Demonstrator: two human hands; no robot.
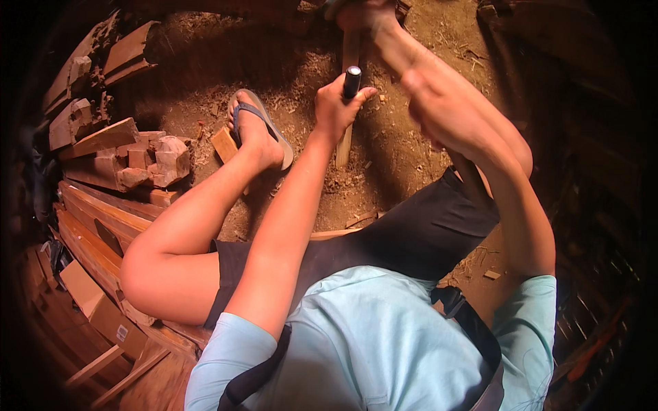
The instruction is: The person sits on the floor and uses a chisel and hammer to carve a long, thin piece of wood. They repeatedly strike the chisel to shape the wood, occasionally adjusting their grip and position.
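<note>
My left hand (334, 113) is closed round an upright tool with a dark handle (352, 83) and a shiny metal cap, probably a chisel. Its lower end is hidden. Beneath that hand a narrow wooden strip (344, 147) lies on the ground, running up toward my right foot (367, 14). My right hand (442, 113), smeared by motion, is raised to the right of the handle, apart from it. The fingers look wrapped round a dark stick-shaped tool (471, 179), which slants down toward my shorts; its kind is unclear.
Wood offcuts (130, 157) are heaped at the left, above long reddish boards (103, 219). My left foot in a flip-flop (264, 130) rests beside a small wood block (224, 144). Shavings litter the dirt floor (301, 75). A cardboard box (113, 318) sits at the lower left.
</note>
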